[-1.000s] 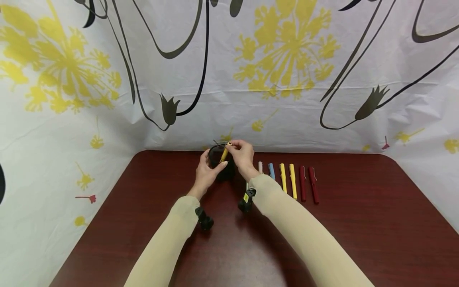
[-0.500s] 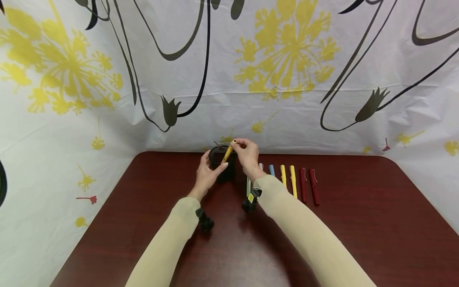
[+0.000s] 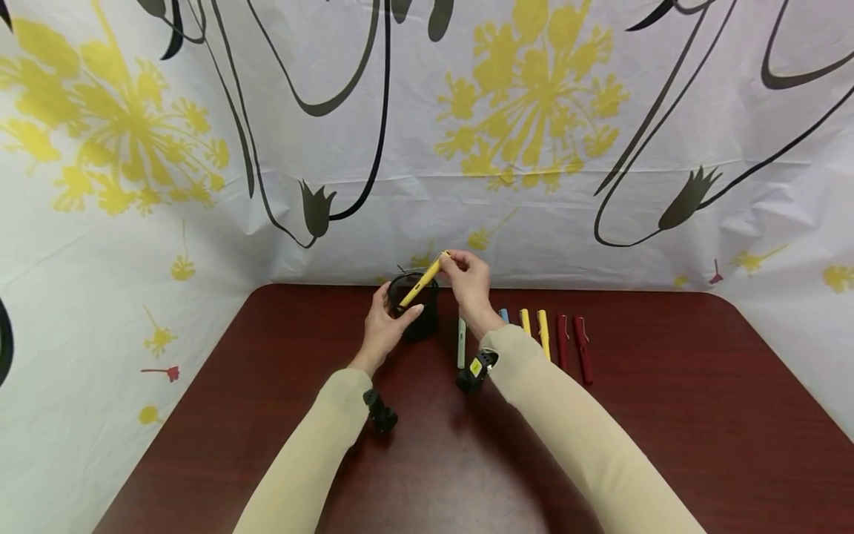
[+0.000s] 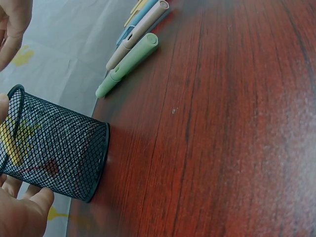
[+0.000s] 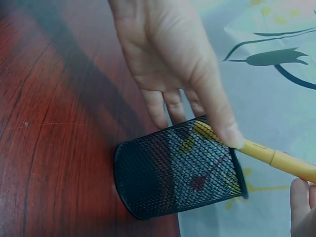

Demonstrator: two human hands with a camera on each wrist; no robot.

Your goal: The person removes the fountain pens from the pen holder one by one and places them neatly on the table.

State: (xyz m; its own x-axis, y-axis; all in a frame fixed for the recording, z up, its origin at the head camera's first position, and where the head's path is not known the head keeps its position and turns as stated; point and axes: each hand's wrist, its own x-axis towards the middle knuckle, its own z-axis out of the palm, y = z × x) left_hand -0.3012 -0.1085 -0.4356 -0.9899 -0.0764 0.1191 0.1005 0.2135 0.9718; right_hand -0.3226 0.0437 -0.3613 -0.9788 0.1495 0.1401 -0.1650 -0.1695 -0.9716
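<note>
My left hand (image 3: 387, 326) grips the black mesh pen cup (image 3: 423, 326), with the thumb near its rim and the fingers around the far side. The cup stands upright on the table. My right hand (image 3: 469, 288) pinches the top end of a yellow pen (image 3: 425, 279). The pen slants over the cup's mouth, its lower end inside the rim. In the left wrist view, yellow (image 4: 11, 144) from the pen shows through the mesh. The right wrist view shows the pen (image 5: 274, 157) passing by my left thumb at the rim.
Right of the cup lies a row of pens: light green (image 3: 461, 343), pale pink (image 4: 139, 33), blue (image 3: 503, 316), two yellow (image 3: 544, 334) and two dark red (image 3: 583, 348). My right arm partly covers them. A patterned cloth (image 3: 400, 148) hangs behind the dark red table (image 3: 280, 341).
My right hand has moved up and to the right with the yellow pen, which now leans more and shows more of its length. My left hand stays on the cup.
</note>
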